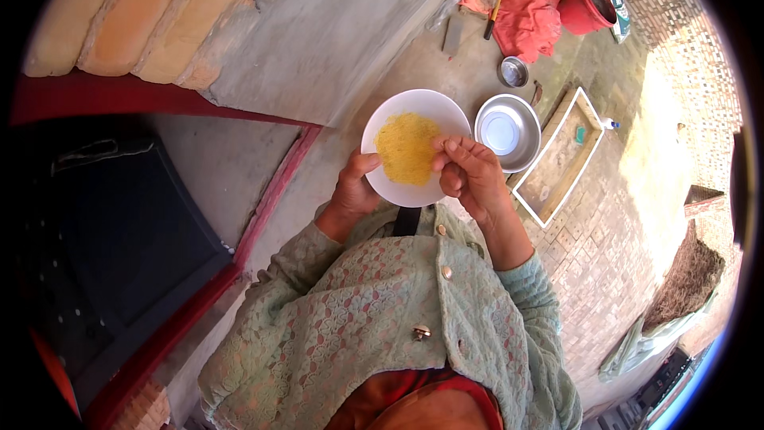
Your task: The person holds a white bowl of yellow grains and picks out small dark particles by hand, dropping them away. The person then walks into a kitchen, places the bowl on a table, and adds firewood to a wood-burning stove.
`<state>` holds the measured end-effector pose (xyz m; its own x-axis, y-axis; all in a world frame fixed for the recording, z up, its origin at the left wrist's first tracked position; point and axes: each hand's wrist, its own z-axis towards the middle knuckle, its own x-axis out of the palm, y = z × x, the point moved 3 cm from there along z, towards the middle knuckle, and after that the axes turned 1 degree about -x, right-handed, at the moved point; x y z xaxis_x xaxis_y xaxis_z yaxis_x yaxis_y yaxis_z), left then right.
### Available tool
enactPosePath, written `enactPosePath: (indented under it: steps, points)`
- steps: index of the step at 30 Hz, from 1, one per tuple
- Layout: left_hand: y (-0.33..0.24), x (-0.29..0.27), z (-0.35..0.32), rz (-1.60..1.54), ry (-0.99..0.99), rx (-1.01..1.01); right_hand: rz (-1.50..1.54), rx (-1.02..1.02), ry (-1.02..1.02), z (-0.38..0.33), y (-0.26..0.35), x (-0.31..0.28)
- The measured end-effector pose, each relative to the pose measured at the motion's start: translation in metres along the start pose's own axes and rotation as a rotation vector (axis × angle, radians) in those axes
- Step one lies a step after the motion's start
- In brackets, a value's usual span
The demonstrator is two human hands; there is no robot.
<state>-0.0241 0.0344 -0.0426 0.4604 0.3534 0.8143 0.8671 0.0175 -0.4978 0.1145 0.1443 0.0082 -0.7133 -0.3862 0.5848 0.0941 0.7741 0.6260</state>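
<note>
My left hand (350, 189) grips the left side of a white bowl (452, 115), its thumb over the rim and the other fingers out of sight below. A heap of fine, grainy yellow meal (404, 151) covers the middle of the bowl. My right hand (476, 173) is over the bowl's right side, at the edge of the meal. Its fingers are curled and pinched together; whatever may be between the fingertips is too small to make out.
Beyond the bowl, a metal basin (528, 121) stands on the floor near a small metal bowl (513, 72). A white-edged rectangular trough (587, 99) lies to the right. Farther off are red sheeting (529, 12) and a red bucket (585, 9). A red-framed doorway (267, 191) borders the left.
</note>
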Motion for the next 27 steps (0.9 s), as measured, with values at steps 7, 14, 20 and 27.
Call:
enactPosePath:
  steps: [7,14,20,27]
  points:
    - [-0.004,-0.002,-0.002,0.017,-0.074,0.028,0.045,0.016,-0.005,-0.004,-0.001,-0.008]
    - [-0.023,-0.010,-0.010,0.094,-0.144,0.143,-0.123,-0.114,-0.142,0.007,-0.005,-0.052]
    - [-0.029,-0.023,-0.012,0.072,-0.153,0.151,-1.498,-0.749,-0.307,0.021,-0.014,-0.070]
    - [-0.023,-0.011,-0.009,0.049,-0.076,0.107,-1.128,-0.819,-0.247,0.000,0.029,-0.003]
